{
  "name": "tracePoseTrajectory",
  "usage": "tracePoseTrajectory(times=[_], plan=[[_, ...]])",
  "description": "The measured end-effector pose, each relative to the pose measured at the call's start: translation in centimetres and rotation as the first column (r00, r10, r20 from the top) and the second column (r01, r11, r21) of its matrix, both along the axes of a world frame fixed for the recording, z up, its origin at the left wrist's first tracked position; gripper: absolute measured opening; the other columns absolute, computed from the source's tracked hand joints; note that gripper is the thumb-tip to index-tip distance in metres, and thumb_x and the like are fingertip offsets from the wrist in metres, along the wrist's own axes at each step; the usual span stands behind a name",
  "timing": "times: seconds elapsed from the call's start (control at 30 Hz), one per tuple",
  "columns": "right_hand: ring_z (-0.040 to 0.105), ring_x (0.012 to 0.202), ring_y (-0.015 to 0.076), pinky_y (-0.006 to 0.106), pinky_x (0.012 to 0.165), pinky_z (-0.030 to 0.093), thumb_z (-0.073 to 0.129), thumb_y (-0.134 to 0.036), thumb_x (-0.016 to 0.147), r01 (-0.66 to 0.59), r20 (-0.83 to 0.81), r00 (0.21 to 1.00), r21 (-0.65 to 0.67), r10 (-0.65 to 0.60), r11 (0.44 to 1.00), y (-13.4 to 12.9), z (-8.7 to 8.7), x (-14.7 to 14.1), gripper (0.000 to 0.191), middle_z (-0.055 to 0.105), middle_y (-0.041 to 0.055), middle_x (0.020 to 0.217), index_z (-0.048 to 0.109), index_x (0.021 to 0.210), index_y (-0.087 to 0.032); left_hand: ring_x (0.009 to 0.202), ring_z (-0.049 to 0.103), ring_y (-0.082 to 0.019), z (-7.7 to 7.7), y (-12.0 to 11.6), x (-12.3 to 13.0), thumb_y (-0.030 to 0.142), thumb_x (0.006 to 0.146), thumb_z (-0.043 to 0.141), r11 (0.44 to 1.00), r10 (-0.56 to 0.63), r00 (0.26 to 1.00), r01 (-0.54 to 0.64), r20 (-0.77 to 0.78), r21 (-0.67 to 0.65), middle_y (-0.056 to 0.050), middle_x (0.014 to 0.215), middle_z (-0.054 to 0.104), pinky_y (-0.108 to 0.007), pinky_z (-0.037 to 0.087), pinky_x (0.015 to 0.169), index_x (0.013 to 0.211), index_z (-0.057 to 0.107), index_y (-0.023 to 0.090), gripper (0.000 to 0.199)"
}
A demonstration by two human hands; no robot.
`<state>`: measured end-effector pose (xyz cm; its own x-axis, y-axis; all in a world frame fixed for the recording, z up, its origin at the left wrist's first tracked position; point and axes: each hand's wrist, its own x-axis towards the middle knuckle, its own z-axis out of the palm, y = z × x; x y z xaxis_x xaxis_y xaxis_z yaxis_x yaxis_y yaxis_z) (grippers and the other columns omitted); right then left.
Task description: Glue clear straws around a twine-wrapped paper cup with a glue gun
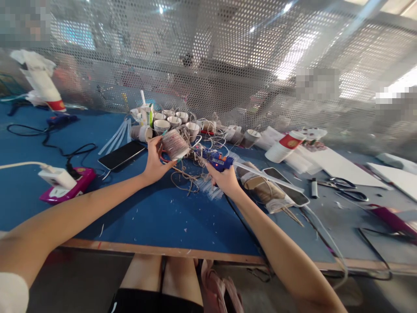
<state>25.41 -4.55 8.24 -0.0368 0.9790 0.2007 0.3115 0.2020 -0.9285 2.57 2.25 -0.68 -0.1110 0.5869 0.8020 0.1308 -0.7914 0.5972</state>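
Observation:
My left hand (pixel 155 161) is closed around a paper cup wrapped in twine (pixel 175 144), tilted on its side above the blue table. In my right hand (pixel 226 177) is a blue hot glue gun (pixel 219 160), its nozzle pointing left toward the wrapped cup. A long clear glue stick (pixel 267 174) runs out of its back end. Loose twine (pixel 185 178) lies tangled beneath the cup. Behind my hands stand several small cups (pixel 162 126), some also wrapped. Whether the nozzle touches the cup I cannot tell.
A black phone (pixel 122 155), glue sticks (pixel 116 134) and a magenta power strip (pixel 85 177) lie to the left. Rightward are another phone (pixel 286 187), scissors (pixel 345 189) and a white-and-red cup stack (pixel 285 147). A perforated metal screen (pixel 208 56) closes off the back.

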Motion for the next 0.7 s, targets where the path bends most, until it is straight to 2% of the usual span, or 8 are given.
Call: tracePoseTrajectory(times=[0.1, 0.17, 0.2, 0.3, 0.37, 0.43, 0.57, 0.7], plan=[[0.039, 0.031, 0.0117, 0.03, 0.032, 0.038, 0.069, -0.055, 0.077, 0.03, 0.085, 0.996, 0.005, -0.031, 1.0, 0.5, -0.4, 0.4, 0.036, 0.044, -0.0061, 0.046, 0.055, 0.068, -0.024, 0.132, 0.049, -0.028, 0.0, -0.2, 0.0, 0.055, 0.071, 0.083, 1.0, -0.012, 1.0, 0.012, -0.002, -0.002, -0.01, 0.136, 0.038, -0.046, 0.051, 0.108, 0.137, 0.035, 0.033, 0.085], [0.048, 0.04, 0.015, 0.031, 0.041, 0.044, 0.064, -0.049, 0.083, 0.125, 0.251, 0.957, 0.098, -0.146, 0.987, 0.9, -0.3, 1.0, 0.029, 0.051, -0.0026, 0.053, 0.056, 0.073, -0.023, 0.131, 0.049, -0.028, 0.2, -0.3, 0.0, 0.054, 0.073, 0.082, 1.0, 0.006, 1.0, -0.006, -0.015, 0.008, -0.01, 0.135, 0.038, -0.045, 0.051, 0.109, 0.138, 0.035, 0.033, 0.084], [0.056, 0.048, 0.0175, 0.031, 0.047, 0.047, 0.062, -0.045, 0.086, 0.186, 0.362, 0.901, 0.177, -0.24, 0.966, 1.0, -0.1, 1.3, 0.025, 0.058, 0.0005, 0.061, 0.056, 0.075, -0.023, 0.131, 0.049, -0.028, 0.3, -0.4, 0.0, 0.054, 0.074, 0.081, 1.0, 0.025, 0.999, -0.025, -0.025, 0.012, -0.01, 0.135, 0.038, -0.045, 0.051, 0.108, 0.139, 0.035, 0.033, 0.083], [0.069, 0.08, 0.0264, 0.035, 0.065, 0.051, 0.06, -0.032, 0.089, 0.304, 0.669, 0.582, 0.348, -0.463, 0.887, 1.2, 0.8, 2.4, 0.014, 0.069, 0.0124, 0.098, 0.058, 0.092, -0.019, 0.132, 0.048, -0.029, 0.6, -0.6, -0.1, 0.052, 0.074, 0.081, 0.995, 0.095, 0.994, -0.093, -0.06, 0.023, -0.01, 0.135, 0.038, -0.046, 0.052, 0.108, 0.141, 0.037, 0.032, 0.083], [0.07, 0.091, 0.0313, 0.037, 0.07, 0.052, 0.06, -0.026, 0.089, 0.364, 0.801, 0.384, 0.326, -0.46, 0.872, 1.3, 1.4, 3.0, 0.024, 0.065, 0.0199, 0.115, 0.057, 0.109, -0.013, 0.132, 0.047, -0.03, 0.8, -0.7, -0.2, 0.051, 0.073, 0.082, 0.992, 0.125, 0.989, -0.124, -0.079, 0.028, -0.011, 0.134, 0.039, -0.047, 0.052, 0.107, 0.142, 0.038, 0.031, 0.084], [0.07, 0.097, 0.0347, 0.039, 0.074, 0.053, 0.06, -0.022, 0.089, 0.415, 0.874, 0.267, 0.276, -0.405, 0.867, 1.4, 1.7, 3.6, 0.033, 0.062, 0.0257, 0.119, 0.054, 0.118, -0.007, 0.131, 0.047, -0.031, 0.9, -0.7, -0.2, 0.049, 0.073, 0.082, 0.989, 0.149, 0.985, -0.147, -0.082, 0.031, -0.011, 0.132, 0.039, -0.048, 0.052, 0.106, 0.143, 0.039, 0.03, 0.085], [0.064, 0.11, 0.0408, 0.046, 0.083, 0.052, 0.059, -0.012, 0.086, 0.381, 0.912, 0.191, 0.271, -0.363, 0.884, 1.7, 1.6, 4.4, 0.034, 0.061, 0.0291, 0.119, 0.054, 0.12, -0.005, 0.13, 0.047, -0.031, 0.9, -0.7, -0.1, 0.043, 0.072, 0.084, 0.985, 0.174, 0.982, -0.172, -0.077, 0.029, -0.01, 0.131, 0.039, -0.049, 0.052, 0.107, 0.142, 0.039, 0.03, 0.085], [0.053, 0.119, 0.0476, 0.058, 0.09, 0.047, 0.068, -0.013, 0.076, 0.302, 0.917, 0.247, 0.234, -0.313, 0.924, 1.7, 1.4, 4.6, 0.049, 0.056, 0.0301, 0.129, 0.052, 0.121, -0.006, 0.129, 0.047, -0.03, 1.0, -0.8, 0.0, 0.041, 0.073, 0.083, 0.982, 0.188, 0.978, -0.184, -0.087, 0.048, -0.01, 0.131, 0.039, -0.049, 0.052, 0.107, 0.143, 0.038, 0.03, 0.084]])
